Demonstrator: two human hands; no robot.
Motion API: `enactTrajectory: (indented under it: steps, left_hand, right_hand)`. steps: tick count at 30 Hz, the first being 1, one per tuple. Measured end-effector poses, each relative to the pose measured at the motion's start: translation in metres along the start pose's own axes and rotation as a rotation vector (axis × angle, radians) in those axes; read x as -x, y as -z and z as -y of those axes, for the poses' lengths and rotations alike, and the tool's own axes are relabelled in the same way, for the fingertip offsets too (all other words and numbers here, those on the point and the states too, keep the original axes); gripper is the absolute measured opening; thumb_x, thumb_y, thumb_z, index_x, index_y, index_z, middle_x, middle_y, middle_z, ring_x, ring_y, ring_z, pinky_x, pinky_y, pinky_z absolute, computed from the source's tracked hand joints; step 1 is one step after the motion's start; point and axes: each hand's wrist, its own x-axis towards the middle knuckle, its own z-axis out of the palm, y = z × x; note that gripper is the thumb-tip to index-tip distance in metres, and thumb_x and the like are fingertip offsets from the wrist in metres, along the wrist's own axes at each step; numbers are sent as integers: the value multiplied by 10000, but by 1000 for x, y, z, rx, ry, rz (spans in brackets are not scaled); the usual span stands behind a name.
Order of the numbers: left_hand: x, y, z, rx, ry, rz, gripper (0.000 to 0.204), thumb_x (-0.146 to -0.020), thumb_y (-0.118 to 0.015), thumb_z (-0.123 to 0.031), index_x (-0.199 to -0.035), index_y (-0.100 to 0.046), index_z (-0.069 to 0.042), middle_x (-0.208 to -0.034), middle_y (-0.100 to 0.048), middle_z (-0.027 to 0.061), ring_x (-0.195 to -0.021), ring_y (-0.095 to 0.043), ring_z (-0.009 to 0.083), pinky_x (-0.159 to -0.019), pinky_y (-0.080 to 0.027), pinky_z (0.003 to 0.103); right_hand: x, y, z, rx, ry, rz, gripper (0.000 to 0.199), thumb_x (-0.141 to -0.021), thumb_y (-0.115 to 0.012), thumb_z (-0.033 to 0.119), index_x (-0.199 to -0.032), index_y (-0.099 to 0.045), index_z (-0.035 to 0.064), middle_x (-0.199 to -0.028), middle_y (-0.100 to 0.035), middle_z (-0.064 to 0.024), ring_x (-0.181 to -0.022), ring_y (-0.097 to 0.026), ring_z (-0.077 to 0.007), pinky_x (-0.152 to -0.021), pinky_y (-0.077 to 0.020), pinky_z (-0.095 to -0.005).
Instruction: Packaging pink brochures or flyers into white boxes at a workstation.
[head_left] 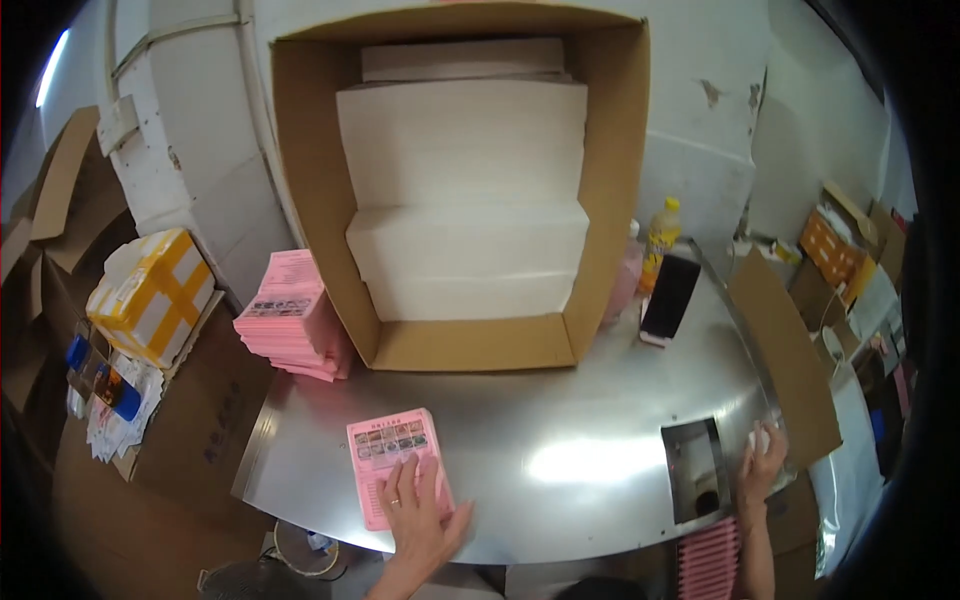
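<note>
At steel table [500, 410] | left hand [415, 518] spread on pink pad [388, 448] | right hand [763, 470] clasping white item [760, 438]

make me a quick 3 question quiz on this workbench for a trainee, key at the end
1. What does the person's left hand rest on?
a) a yellow-capped plastic bottle
b) a flat rectangular pile of pink printed paper
c) a white box with yellow tape

2. True or false: the tall stack of pink printed paper stands to the left of the large open brown cardboard box.

3. Fill in: the hand nearest the dark rectangular opening in the shiny grey metal table is the person's ____ hand.

Key: 1. b; 2. true; 3. right.
</note>
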Motion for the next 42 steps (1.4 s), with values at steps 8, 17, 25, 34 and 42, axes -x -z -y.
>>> enactTrajectory:
  steps: [8,17,25,34,42]
  left_hand:
    - [-55,68,3,574,-192,28,416,-806,-722,-55,-1208,-628,-7,-1223,-609,192,-1115,-593,361,-962,-477,420]
    - [-101,179,-134,1796,-915,-82,442,-922,-594,-413,-1084,-637,-3,-1091,-633,186,-951,-608,408,-816,-497,496]
    - [-121,233,-81,1622,-1544,650,253,-957,-552,-239,-1023,-654,-18,-1007,-656,172,-896,-635,357,-783,-508,450]
    - [-326,84,5,443,-165,-125,701,-859,-698,-227,-1427,-395,50,-1336,-533,266,-1267,-497,342,-1056,-404,408]
    - [-465,76,27,404,34,-605,896,-695,-716,-188,-1438,-287,68,-1387,-381,328,-1323,-347,469,-1104,-317,498]
  right_hand:
    - [-111,20,197,-748,416,-22,482,-779,-728,-10,-1242,-591,-16,-1258,-593,-222,-1166,-572,-405,-996,-467,-440]
    - [-142,28,303,-974,574,-68,471,-776,-704,2,-1236,-606,-16,-1233,-616,-193,-1175,-583,-360,-1003,-462,-456]
    - [-209,13,335,-1132,394,-133,457,-817,-696,30,-1247,-571,-62,-1219,-613,-252,-1148,-585,-410,-973,-477,-422]
    - [-402,-11,396,-982,24,-489,781,-840,-692,165,-1443,-288,-122,-1353,-479,-361,-1273,-471,-475,-1087,-378,-452]
    - [-450,25,418,-964,-330,-227,847,-722,-827,263,-1341,-387,-113,-1289,-447,-283,-1224,-423,-443,-1032,-376,-524]
